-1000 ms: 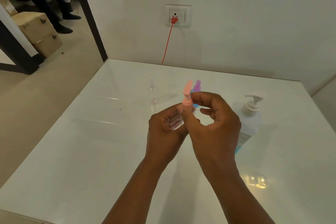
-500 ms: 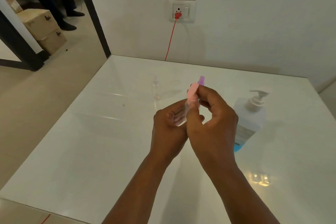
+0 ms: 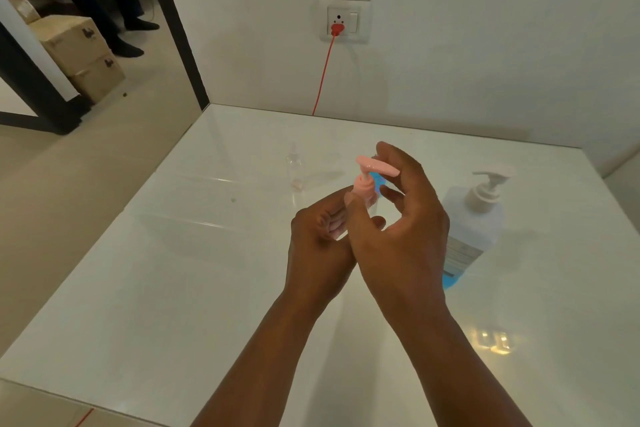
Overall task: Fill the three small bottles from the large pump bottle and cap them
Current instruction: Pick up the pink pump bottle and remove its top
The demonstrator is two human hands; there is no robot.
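Between the two hands, raised over the glossy white table point(image 3: 173, 288), sits a small bottle whose pink pump cap point(image 3: 369, 177) shows above the fingers; its clear body is mostly hidden inside the grip. The left hand point(image 3: 320, 246) curls around that small bottle from below, fingers folded toward the palm. The right hand point(image 3: 398, 229) is half closed over the top: thumb tip against the pink collar, index finger arched over the spout, the other fingers loosely bent and apart from it. Just behind the pink cap, past the right fingers, a bit of blue shows; what it belongs to cannot be told. Beyond the left hand, well apart, a clear small bottle point(image 3: 295, 168) stands upright on the table. To the right of the right hand, near its knuckles, stands the large pump bottle point(image 3: 474, 229), white pump head up, blue liquid low inside. On the wall beyond, a red plug point(image 3: 337, 28) sits in a socket.
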